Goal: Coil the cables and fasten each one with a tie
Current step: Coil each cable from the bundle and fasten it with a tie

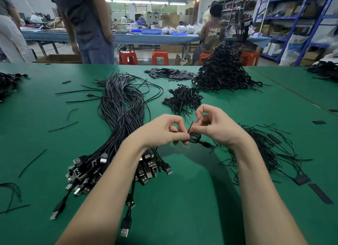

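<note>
You are at the fastening step: your left hand (164,133) pinches a small coiled cable (194,137) above the middle of the worktop (192,199), and your right hand (217,126) pinches the tie (190,127), whose free end sticks up between your hands. Next, I judge, you twist that tie tight without letting the coil spring loose. Uncoiled cables (120,116) lie at ten o'clock, spare ties (265,149) at three, finished coils (182,98) at twelve; nothing blocks your hands.
</note>
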A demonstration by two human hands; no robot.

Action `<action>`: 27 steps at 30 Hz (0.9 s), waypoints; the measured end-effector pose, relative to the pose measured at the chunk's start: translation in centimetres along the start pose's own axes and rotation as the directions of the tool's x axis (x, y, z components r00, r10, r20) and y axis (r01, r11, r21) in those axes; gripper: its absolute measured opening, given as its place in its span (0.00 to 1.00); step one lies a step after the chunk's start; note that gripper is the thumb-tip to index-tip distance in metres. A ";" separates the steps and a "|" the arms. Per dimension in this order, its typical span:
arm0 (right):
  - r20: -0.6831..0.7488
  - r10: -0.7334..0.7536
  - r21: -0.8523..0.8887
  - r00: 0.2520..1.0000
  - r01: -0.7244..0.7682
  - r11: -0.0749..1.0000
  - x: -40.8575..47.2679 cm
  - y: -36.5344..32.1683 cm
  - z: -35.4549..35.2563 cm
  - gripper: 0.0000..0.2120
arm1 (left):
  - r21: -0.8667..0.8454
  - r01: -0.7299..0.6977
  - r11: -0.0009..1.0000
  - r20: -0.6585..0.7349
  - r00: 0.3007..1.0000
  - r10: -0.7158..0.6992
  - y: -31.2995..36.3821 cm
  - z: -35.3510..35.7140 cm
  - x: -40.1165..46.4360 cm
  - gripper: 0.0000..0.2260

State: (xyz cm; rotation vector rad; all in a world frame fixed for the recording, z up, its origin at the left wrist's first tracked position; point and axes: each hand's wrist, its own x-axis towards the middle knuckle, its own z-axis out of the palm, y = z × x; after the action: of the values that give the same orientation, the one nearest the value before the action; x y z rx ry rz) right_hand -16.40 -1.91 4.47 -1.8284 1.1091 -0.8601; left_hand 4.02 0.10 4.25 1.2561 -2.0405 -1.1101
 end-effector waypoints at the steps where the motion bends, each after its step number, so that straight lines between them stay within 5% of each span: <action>1: -0.061 -0.042 -0.089 0.997 0.036 0.995 0.4 -0.3 0.6 0.16 | 0.029 0.009 1.000 -0.079 0.997 -0.007 -0.1 0.3 0.2 0.07; 4: -0.236 -0.181 -0.216 0.955 0.130 0.968 1.0 -0.6 2.6 0.18 | -0.066 0.052 0.996 -0.284 0.956 -0.069 -0.6 0.5 0.8 0.07; 8: -0.367 -0.269 -0.155 0.890 0.226 0.962 1.4 -0.6 4.3 0.19 | -0.299 0.100 0.949 -0.421 0.879 -0.225 -0.7 0.5 1.1 0.06; 14: -0.414 -0.186 0.041 0.891 0.222 0.974 1.8 -0.4 4.6 0.18 | -0.446 0.047 0.894 -0.532 0.789 -0.307 -0.7 0.6 1.5 0.08; 18: -0.345 -0.067 0.146 0.936 0.124 0.981 1.5 -0.3 4.4 0.14 | -0.262 0.042 0.964 -0.661 0.720 -0.211 -1.1 1.2 1.4 0.09; 22: -0.347 -0.043 -0.097 0.937 0.010 0.995 1.4 -0.9 3.8 0.08 | 0.074 -0.001 0.997 -0.712 0.700 0.053 -1.0 1.8 1.4 0.08; 27: -0.385 0.010 -0.054 0.923 -0.034 0.998 1.0 -1.6 3.6 0.04 | 0.242 -0.047 0.969 -0.680 0.704 0.204 -0.8 2.1 1.1 0.07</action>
State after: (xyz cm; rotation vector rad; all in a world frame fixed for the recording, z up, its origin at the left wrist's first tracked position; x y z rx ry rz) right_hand -12.34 -1.35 4.46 -1.7324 1.4081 -1.2215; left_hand 2.35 -0.32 2.46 1.3386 -1.6186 -0.2543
